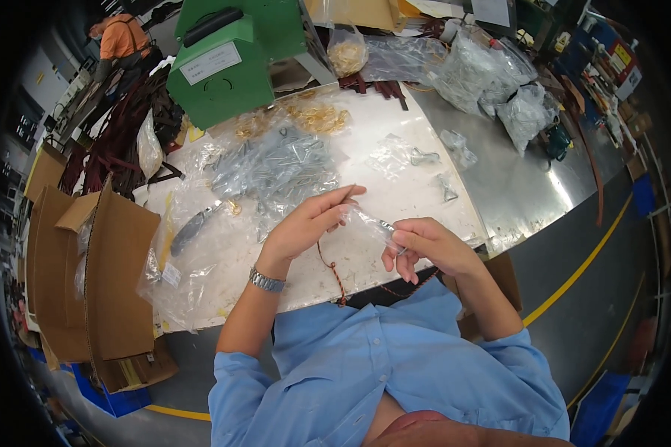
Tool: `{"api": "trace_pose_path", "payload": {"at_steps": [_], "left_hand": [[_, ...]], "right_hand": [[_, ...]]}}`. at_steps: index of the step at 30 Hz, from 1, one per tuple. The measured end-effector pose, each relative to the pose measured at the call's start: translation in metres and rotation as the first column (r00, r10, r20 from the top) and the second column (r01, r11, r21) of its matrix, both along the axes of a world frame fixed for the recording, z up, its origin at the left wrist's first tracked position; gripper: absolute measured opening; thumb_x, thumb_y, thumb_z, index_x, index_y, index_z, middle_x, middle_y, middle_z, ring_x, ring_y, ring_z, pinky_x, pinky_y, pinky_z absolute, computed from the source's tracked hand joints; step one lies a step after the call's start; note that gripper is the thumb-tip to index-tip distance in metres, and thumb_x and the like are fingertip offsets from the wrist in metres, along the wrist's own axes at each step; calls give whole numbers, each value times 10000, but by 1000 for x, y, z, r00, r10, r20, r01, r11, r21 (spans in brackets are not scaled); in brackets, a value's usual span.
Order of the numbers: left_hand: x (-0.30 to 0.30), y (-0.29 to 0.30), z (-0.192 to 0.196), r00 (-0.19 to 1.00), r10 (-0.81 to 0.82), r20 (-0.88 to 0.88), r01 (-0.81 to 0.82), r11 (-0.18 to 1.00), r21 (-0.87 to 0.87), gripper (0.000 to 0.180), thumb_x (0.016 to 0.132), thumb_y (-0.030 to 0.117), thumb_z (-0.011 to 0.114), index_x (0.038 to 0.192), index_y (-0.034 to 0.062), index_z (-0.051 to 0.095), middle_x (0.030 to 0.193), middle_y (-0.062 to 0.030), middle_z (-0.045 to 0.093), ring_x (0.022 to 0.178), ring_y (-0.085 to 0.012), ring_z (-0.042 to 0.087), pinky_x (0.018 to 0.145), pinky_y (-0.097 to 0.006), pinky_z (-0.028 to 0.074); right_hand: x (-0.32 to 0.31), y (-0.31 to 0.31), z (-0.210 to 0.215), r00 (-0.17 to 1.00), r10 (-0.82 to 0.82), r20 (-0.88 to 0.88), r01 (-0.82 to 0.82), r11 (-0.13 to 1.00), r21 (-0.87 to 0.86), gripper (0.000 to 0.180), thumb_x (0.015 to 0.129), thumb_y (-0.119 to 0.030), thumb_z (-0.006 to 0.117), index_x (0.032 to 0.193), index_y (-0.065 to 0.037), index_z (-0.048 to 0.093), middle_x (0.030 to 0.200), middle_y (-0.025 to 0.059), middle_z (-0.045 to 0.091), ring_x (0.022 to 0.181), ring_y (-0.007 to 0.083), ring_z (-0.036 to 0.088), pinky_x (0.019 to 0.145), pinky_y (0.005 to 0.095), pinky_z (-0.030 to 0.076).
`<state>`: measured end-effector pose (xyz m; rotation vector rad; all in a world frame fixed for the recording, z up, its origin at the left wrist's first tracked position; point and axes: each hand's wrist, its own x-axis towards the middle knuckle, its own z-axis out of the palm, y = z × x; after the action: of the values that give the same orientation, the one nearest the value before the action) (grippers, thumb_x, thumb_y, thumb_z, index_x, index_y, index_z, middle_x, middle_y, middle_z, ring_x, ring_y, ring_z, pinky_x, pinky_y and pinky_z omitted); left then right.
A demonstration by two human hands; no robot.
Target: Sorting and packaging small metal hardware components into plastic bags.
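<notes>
We hold a small clear bag (pixel 369 223) stretched between our two hands above the near edge of the white table (pixel 425 190). Our left hand (pixel 309 223) pinches the bag's upper end between thumb and forefinger, the fingers narrow and closed on the film. Our right hand (pixel 425 246) grips the lower end, its fingers curled in tight, with a small metal part (pixel 388 226) just at its fingertips, seemingly inside the bag. We judge the bag to be very light, soft and slippery, likely to crumple or slide, so it is best held by pinching the film close to the part, which looks hard and stiff. Below our fingers a thin dark and orange cord (pixel 335 272) hangs toward the table edge; we cannot tell what it is tied to. Beyond our left fingertips lies a heap of bagged grey metal parts (pixel 276 167), and further off loose gold rings (pixel 319 115) and a green machine (pixel 227 59). Beyond our right fingers sit a few single bagged parts (pixel 421 156). To the left of our left wrist, which wears a watch (pixel 266 281), stand open cardboard boxes (pixel 104 283). The part's shape is too small to make out, our right palm is hidden, and the picture's rim is dark and bent.
</notes>
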<state>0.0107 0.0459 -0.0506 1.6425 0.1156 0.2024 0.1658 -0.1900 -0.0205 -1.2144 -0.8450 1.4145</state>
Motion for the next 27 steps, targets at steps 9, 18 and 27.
{"api": "trace_pose_path", "payload": {"at_steps": [9,18,27], "left_hand": [[1,-23,5,911,-396,-117,351,892,-285,488,1072,107,522,1553,28,515,876,-63,731,661,-53,517,585,-214,417],[8,-52,-20,995,101,-6,-97,971,219,379,1070,58,502,1416,11,648,869,-41,729,672,-67,619,558,-228,434],[5,-6,-6,969,-203,-143,90,825,-559,359,1062,116,582,1399,8,642,808,13,645,558,-26,437,515,-189,344]], "right_hand": [[-10,4,-19,988,-111,110,119,990,-73,309,1140,-188,443,1056,51,619,910,126,710,612,134,658,510,255,540],[-46,20,-32,848,-340,407,347,936,59,259,1141,-125,433,1084,46,618,847,81,687,588,120,639,509,274,517],[0,20,-8,783,-391,484,405,911,80,269,1130,-166,482,1035,23,648,900,80,727,570,105,631,521,249,509]]}}
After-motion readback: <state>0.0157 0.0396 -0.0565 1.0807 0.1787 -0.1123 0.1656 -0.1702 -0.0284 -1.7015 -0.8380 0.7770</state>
